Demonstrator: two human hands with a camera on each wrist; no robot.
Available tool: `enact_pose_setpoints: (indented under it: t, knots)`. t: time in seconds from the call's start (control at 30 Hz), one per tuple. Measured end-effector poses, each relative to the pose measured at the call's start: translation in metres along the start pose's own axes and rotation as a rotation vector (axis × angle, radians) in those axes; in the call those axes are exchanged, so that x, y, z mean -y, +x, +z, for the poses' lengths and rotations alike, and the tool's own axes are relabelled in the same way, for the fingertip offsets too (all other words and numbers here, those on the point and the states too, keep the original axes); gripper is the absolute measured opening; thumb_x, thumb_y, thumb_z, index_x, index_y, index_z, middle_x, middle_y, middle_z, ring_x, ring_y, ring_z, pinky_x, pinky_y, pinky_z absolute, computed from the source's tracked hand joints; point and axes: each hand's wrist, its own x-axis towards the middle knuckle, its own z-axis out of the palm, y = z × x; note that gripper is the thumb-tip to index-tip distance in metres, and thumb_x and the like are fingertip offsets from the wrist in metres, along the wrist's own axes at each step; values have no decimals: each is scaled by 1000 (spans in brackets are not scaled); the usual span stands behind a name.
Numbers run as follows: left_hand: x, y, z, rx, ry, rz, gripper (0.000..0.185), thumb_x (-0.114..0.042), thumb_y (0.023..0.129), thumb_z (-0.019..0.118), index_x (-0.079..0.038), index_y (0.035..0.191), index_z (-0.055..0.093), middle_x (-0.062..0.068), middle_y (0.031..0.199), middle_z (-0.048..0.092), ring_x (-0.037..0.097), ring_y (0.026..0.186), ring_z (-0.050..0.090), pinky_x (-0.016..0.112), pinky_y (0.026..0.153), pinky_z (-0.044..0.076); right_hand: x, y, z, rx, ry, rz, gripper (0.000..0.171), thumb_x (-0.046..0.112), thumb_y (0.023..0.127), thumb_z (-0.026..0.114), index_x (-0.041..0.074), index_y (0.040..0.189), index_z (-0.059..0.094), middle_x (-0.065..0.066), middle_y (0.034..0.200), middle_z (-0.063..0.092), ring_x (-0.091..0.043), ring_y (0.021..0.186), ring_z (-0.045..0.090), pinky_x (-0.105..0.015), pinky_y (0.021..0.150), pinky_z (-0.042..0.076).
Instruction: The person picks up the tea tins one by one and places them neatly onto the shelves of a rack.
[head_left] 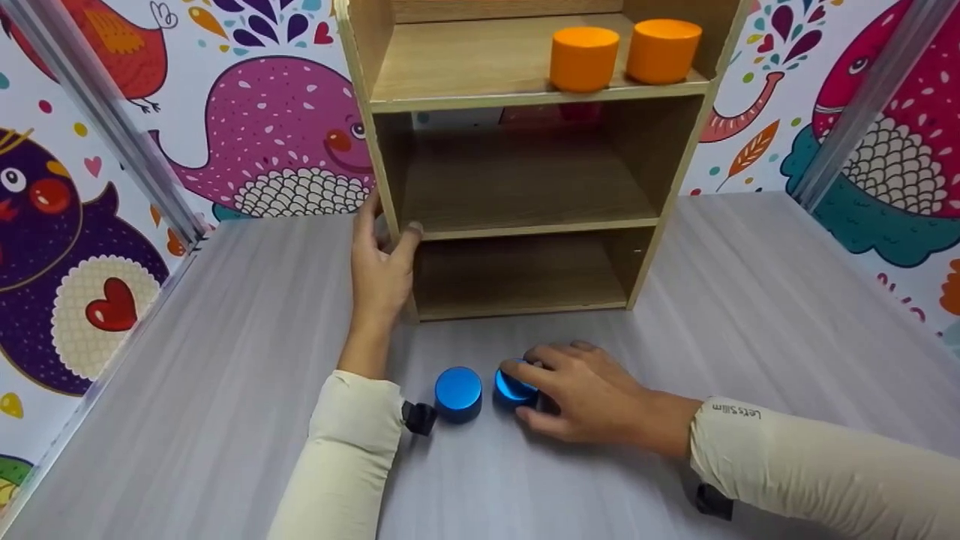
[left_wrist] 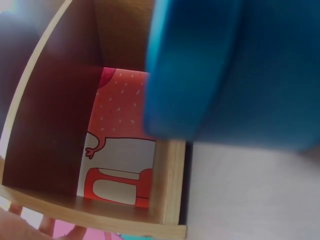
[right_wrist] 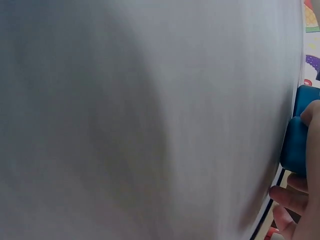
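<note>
A small wooden shelf unit [head_left: 525,231] stands upright on the table. My left hand [head_left: 381,271] grips its left side panel, thumb at the front edge and fingers on the outer side; in the left wrist view, fingers [left_wrist: 46,226] show beyond the wood. Two short blue cylinders sit in front of the unit. The left blue cylinder [head_left: 458,394] is beside the left wrist, untouched. My right hand [head_left: 589,390] holds the right blue cylinder [head_left: 513,391] between its thumb and a finger, partly covering it. A blue cylinder [left_wrist: 200,70] looms large and blurred in the left wrist view.
Two orange cylinders, one [head_left: 584,60] left of the other [head_left: 664,51], stand at the right of the upper shelf board [head_left: 465,64]. Printed panels [head_left: 277,135] with metal posts [head_left: 112,120] border the grey table [head_left: 247,322].
</note>
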Motion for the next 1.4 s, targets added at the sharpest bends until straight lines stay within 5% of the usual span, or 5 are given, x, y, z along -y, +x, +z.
enact_pose_setpoints:
  t: [0.47,1.0,1.4]
  knots:
    - [-1,-1,0,10,0,-43,70,-23,98,63,-27,160,32,1,159,35,30,133,46,52,111,41,2,-1,1,-63,22,-22,51,49,91,69,27,137,62,-3,109,67,-19,88,69,-42,78,59]
    - [0,0,-1,-4,-7,-10,67,-20,96,64,-21,158,38,4,154,41,27,126,51,49,106,45,5,-1,-2,8,34,28,52,52,93,66,30,140,59,-4,113,67,-19,92,70,-44,83,60]
    - [1,0,-1,3,-4,-13,68,-22,97,64,-23,159,36,3,156,40,27,129,50,52,109,42,5,0,-1,-45,27,6,50,48,90,69,28,135,62,-1,104,67,-15,85,66,-39,76,59]
